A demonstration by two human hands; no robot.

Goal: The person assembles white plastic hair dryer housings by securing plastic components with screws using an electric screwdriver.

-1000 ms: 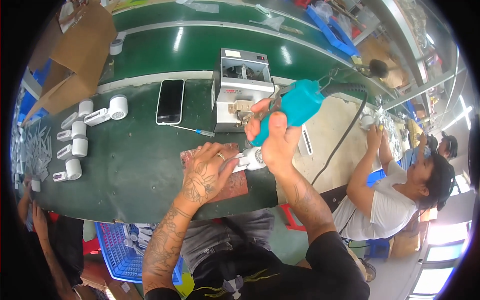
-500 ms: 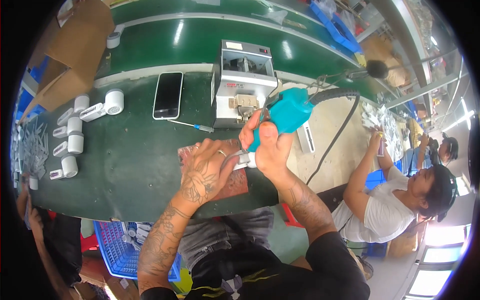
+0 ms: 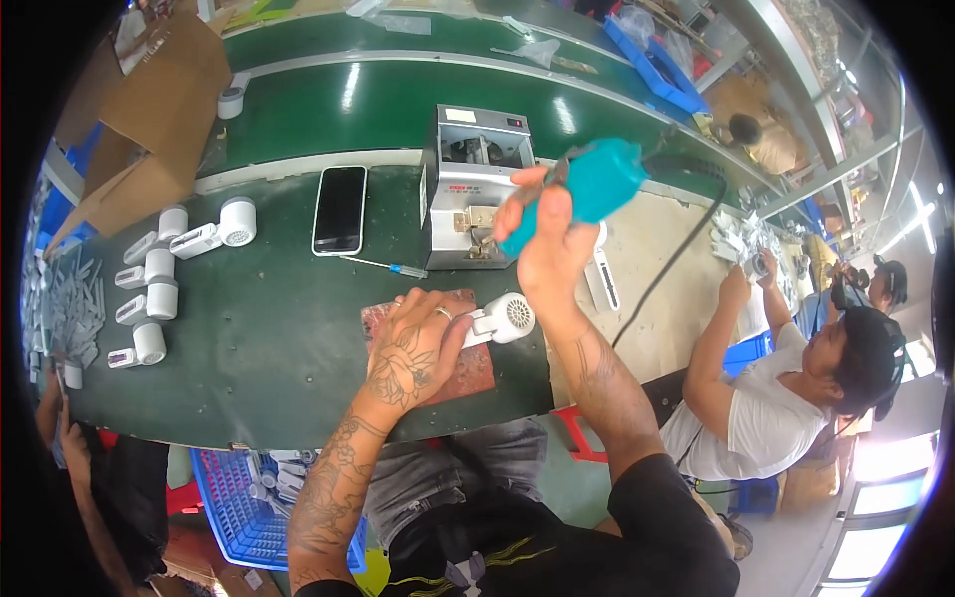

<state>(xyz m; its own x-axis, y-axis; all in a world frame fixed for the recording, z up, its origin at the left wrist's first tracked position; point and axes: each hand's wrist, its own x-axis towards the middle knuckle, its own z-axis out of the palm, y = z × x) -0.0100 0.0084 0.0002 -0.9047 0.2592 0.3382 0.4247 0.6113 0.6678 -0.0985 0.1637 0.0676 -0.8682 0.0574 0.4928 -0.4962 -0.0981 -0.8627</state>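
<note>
All the fingers I can see of my left hand [image 3: 411, 348] press together over the handle of the white grille-headed device [image 3: 512, 316] — above the red pad [image 3: 466, 383]. My right hand [image 3: 552, 249] wraps the teal tool [image 3: 602, 181], raised beside the grey machine [image 3: 466, 189].

The left hand [image 3: 413, 346] partly hides the white device [image 3: 511, 317], and the dark cable [image 3: 688, 166] looks somewhat blurred.

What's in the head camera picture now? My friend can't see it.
A bare right hand grips a teal tool above a workbench while the left hand holds a white device partly over a reddish pad. Beyond are a phone and grey machine.
</note>
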